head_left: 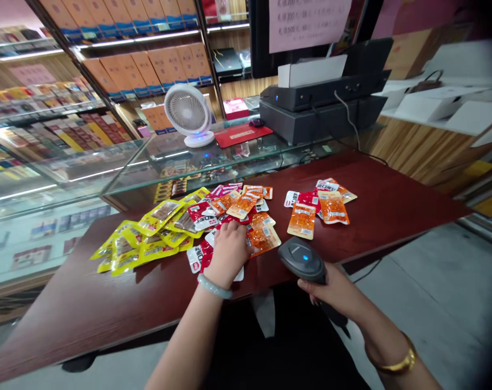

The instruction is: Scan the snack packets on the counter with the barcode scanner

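Right hand (335, 288) holds scanner (300, 260); left hand (231, 246) on packet pile (266, 238).
Right hand closed around the scanner grip. The left hand, fingers bent, rests on red and orange packets (245, 203); whether it pinches one cannot be told. Yellow packets (159, 215) lie to its left. A smaller packet group (302, 219) lies on the table (148, 309), just beyond the scanner head.

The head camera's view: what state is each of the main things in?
Dark grey handheld scanner: held, blue light lit.
Right hand: closed around the scanner.
Left hand: palm down on the pile.
Pile of red, white and orange packets: heaped, overlapping.
Separate group of orange and red packets: lying apart, some overlapping.
Shiny yellow packets: heaped, overlapping.
Round white fan: upright, blue light lit; whether it spins, cannot tell.
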Action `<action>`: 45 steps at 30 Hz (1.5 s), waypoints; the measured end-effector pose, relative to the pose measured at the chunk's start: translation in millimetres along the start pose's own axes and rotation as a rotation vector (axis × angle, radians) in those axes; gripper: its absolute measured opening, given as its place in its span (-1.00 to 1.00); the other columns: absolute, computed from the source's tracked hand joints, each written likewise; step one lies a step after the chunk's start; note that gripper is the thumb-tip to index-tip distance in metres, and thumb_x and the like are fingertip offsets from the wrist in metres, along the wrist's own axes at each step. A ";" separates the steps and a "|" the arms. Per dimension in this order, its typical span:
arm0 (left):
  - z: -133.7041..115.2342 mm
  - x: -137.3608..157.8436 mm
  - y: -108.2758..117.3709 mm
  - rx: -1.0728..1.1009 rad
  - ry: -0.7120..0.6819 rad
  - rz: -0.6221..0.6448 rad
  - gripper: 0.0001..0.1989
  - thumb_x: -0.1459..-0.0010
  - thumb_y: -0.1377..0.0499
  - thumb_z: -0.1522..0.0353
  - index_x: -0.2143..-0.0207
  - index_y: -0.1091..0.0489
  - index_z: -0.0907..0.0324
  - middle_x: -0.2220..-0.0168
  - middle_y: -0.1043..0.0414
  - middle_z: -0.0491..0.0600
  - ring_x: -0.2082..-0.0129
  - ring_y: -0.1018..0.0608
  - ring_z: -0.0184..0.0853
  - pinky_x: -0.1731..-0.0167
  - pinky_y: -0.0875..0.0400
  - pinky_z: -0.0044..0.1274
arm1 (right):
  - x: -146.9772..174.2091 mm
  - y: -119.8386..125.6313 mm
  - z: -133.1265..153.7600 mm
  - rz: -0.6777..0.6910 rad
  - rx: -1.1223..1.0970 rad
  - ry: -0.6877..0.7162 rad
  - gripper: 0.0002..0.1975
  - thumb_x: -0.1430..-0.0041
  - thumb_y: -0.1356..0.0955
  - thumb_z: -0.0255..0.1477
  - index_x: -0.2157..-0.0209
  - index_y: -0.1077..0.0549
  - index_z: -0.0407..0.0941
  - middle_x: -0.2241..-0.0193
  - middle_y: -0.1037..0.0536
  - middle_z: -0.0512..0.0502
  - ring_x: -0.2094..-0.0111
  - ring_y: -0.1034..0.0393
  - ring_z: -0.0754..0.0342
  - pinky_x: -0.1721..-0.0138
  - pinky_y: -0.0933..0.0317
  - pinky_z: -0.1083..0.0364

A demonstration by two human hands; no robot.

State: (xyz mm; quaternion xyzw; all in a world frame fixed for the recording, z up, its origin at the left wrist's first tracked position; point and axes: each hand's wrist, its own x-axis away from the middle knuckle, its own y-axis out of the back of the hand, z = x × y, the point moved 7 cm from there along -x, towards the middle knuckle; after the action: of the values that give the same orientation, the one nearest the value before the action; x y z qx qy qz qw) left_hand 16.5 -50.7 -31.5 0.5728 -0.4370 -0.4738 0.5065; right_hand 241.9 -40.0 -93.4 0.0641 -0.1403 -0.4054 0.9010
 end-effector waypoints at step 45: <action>46.1 -56.4 19.4 -0.027 0.266 -0.171 -0.62 -0.10 -0.15 0.14 0.14 -0.43 0.23 0.07 -0.38 0.24 0.01 -0.35 0.08 0.08 -0.26 -0.20 | -13.3 -5.5 28.0 -0.073 0.010 0.040 -0.64 -0.10 -0.39 -0.10 0.41 -0.33 -0.11 0.67 -0.40 0.06 0.65 -0.31 0.13 0.55 -0.21 0.15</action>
State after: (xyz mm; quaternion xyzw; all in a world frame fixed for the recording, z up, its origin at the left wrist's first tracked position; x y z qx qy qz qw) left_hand -38.8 -5.1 -8.4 0.6590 -0.3092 -0.4408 0.5252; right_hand 221.0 -33.8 -70.7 0.0817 -0.1218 -0.4359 0.8880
